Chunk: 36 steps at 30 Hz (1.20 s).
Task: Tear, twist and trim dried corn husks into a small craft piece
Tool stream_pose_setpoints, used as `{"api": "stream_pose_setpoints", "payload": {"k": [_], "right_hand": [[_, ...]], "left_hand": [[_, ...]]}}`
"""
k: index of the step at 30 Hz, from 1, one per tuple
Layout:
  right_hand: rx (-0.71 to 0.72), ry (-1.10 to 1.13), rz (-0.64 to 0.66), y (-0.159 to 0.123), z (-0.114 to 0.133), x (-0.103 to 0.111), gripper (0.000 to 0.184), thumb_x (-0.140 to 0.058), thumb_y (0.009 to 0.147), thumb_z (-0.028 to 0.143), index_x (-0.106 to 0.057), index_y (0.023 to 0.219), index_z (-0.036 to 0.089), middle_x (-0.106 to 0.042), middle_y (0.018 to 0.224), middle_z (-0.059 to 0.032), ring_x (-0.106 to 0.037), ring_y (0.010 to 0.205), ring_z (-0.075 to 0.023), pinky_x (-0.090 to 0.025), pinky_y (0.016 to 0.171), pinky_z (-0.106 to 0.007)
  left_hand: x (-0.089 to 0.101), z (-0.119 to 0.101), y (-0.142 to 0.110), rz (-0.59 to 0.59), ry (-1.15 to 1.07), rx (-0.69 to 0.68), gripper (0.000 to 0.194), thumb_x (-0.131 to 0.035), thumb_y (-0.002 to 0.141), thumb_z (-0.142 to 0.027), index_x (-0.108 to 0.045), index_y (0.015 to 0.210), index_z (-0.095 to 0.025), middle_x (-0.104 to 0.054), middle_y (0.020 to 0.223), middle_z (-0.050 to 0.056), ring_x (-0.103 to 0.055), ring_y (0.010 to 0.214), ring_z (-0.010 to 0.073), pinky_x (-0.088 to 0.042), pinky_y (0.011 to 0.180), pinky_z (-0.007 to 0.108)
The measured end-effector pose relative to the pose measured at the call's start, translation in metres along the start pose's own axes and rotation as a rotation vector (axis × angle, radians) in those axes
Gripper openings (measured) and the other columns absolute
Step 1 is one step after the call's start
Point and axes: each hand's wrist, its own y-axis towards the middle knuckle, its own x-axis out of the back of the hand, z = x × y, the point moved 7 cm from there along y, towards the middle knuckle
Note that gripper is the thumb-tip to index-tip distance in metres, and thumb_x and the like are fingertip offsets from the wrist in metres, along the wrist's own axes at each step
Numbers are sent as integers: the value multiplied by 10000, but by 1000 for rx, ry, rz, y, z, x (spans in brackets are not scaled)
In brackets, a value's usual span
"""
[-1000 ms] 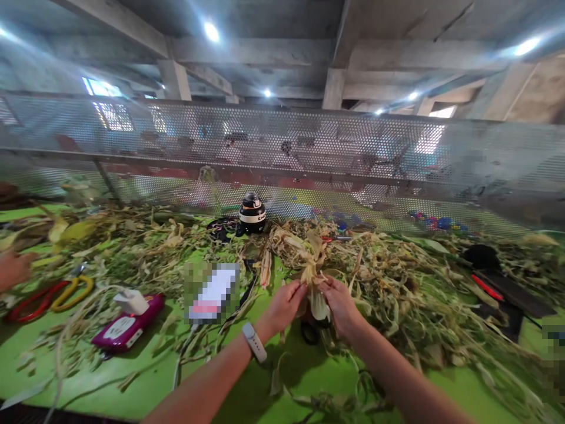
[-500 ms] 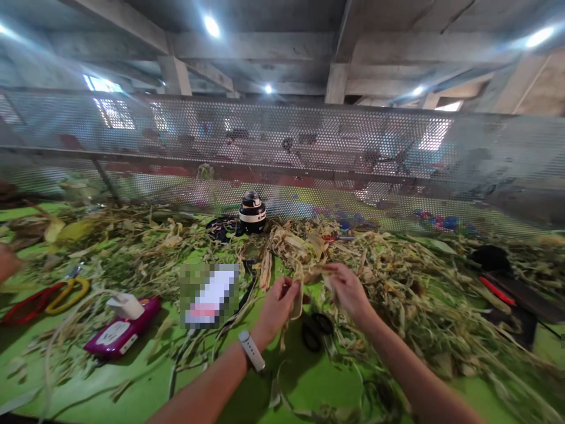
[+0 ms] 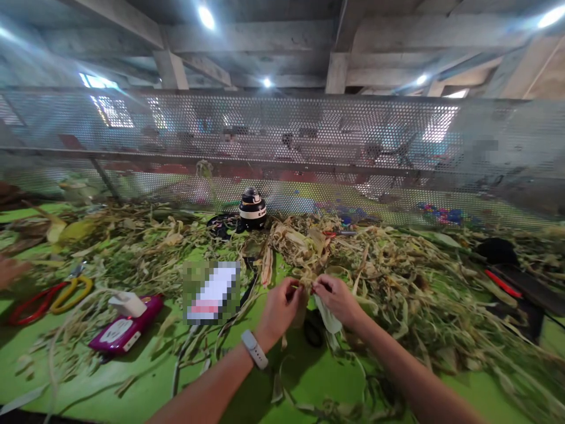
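Note:
Both my hands meet over the middle of the green table, on a dried corn husk [image 3: 327, 317] whose pale end hangs below my fingers. My left hand [image 3: 281, 312], a white watch [image 3: 254, 349] on its wrist, pinches the husk from the left. Close beside it, my right hand [image 3: 341, 301] pinches the husk with thumb and fingertips. Black scissors [image 3: 314, 334] lie just under the hands, partly hidden by the husk. Behind my fingers spreads a heap of dry husks [image 3: 304, 244].
Left of me are a blurred-out phone [image 3: 216, 294], a magenta power strip [image 3: 128, 333] with a white plug [image 3: 129, 304], and red-and-yellow scissors [image 3: 73, 296]. Another person's hand [image 3: 12, 272] shows far left. A black jar [image 3: 252, 209] stands before the perforated metal screen [image 3: 273, 129].
My hands moved apart, drawing husk strips between them, then came back together at the husk. The black scissors showed more fully half a second ago. The view has shifted slightly.

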Motion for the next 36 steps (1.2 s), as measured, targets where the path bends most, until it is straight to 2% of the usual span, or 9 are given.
{"api": "stream_pose_setpoints", "payload": {"k": [6, 12, 14, 19, 21, 23, 25, 32, 36], "right_hand": [[62, -12, -3, -3, 5, -4, 241, -546, 741, 341, -510, 557, 188, -459, 545, 27, -393, 544, -119, -298, 517, -228], [-58, 113, -151, 6, -11, 19, 272, -553, 712, 370, -480, 525, 187, -402, 503, 48, -356, 507, -101, -267, 482, -219], [-115, 152, -125, 9, -17, 22, 291, -563, 700, 399, -482, 520, 186, -394, 484, 54, -350, 486, -96, -257, 466, -218], [-165, 239, -17, 8, -15, 16, 290, -613, 666, 417, -527, 538, 172, -422, 481, 58, -353, 480, -88, -259, 457, -208], [-147, 283, 35, 6, -8, 11, 272, -623, 664, 417, -567, 572, 167, -464, 510, 51, -379, 503, -94, -285, 479, -209], [-122, 308, 89, 4, -2, 7, 259, -634, 664, 416, -593, 604, 167, -499, 544, 41, -405, 531, -104, -310, 504, -212], [-103, 309, 119, 3, 2, 5, 264, -622, 686, 424, -594, 622, 169, -509, 567, 35, -415, 551, -110, -324, 517, -215], [17, 139, 142, -2, 5, -5, 338, -556, 759, 448, -499, 561, 181, -411, 551, 44, -366, 552, -104, -291, 502, -210], [11, 204, 31, -2, 2, -3, 287, -513, 779, 432, -493, 621, 194, -438, 583, 38, -384, 564, -114, -316, 529, -224]], "left_hand": [[2, -9, -2, -31, 80, -88, 229, -449, 814, -349, -549, 675, -196, -595, 631, 12, -528, 574, 147, -389, 556, 246], [32, 23, 23, -132, -52, 78, 228, -435, 809, -378, -550, 786, -183, -653, 701, 50, -615, 591, 179, -451, 563, 275], [42, 30, 30, -155, 85, 95, 227, -481, 784, -368, -571, 823, -164, -659, 710, 73, -631, 637, 210, -466, 600, 309], [46, -4, 21, -248, 257, -234, 346, -522, 780, -320, -531, 1084, -156, -580, 1101, 139, -532, 1047, 242, -407, 890, 373], [32, -14, 15, -115, 204, -245, 258, -498, 806, -348, -580, 967, -165, -600, 1015, 109, -545, 975, 219, -424, 845, 336], [7, -14, 9, 191, 71, -162, 240, -478, 819, -363, -596, 886, -166, -619, 814, 55, -560, 756, 169, -449, 670, 265], [-6, -13, 4, 343, -5, -110, 238, -486, 814, -374, -587, 778, -161, -564, 679, 11, -497, 632, 130, -407, 572, 223], [-7, -6, 5, 284, -118, -55, 277, -488, 803, -414, -489, 674, -169, -429, 611, -39, -381, 575, 98, -338, 521, 204], [-1, 1, 9, 167, -114, -26, 268, -477, 802, -413, -457, 662, -186, -423, 580, -46, -378, 530, 97, -326, 499, 215]]}}
